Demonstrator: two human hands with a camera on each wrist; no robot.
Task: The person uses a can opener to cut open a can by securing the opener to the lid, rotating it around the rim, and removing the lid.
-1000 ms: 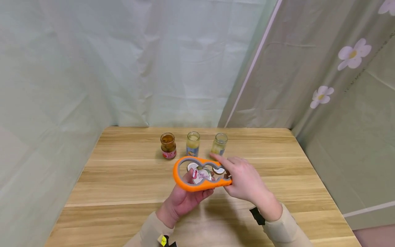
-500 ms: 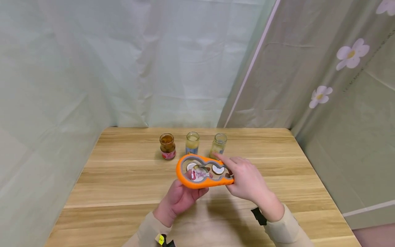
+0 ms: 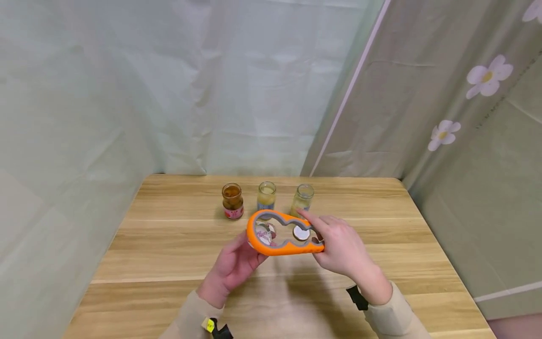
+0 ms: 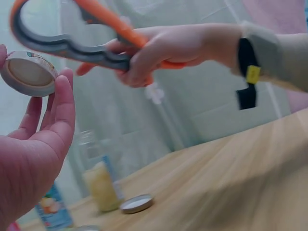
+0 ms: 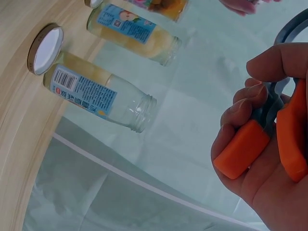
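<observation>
My left hand (image 3: 233,266) holds a round jar lid (image 4: 29,74) by its edge between thumb and fingertips, and its hollow underside shows in the left wrist view. My right hand (image 3: 340,245) grips the handle end of an orange jar opener (image 3: 279,252) with a grey toothed inner edge. The opener is raised above the table, its wide loop toward the left hand. In the head view the printed top of the held lid shows through that loop. The left wrist view shows the lid below the opener and apart from it.
Three lidless glass jars stand toward the back: a brown-filled jar (image 3: 232,201) with a pink label, a middle jar (image 3: 266,196) and a right jar (image 3: 302,200) with pale contents and blue labels. A loose lid (image 3: 301,232) lies before the right jar; another lid (image 4: 86,228) is partly seen.
My left hand has drawn left with the lid, from the opener's middle to its wide loop. The opener has shifted slightly right and away from me, still in my right hand.
</observation>
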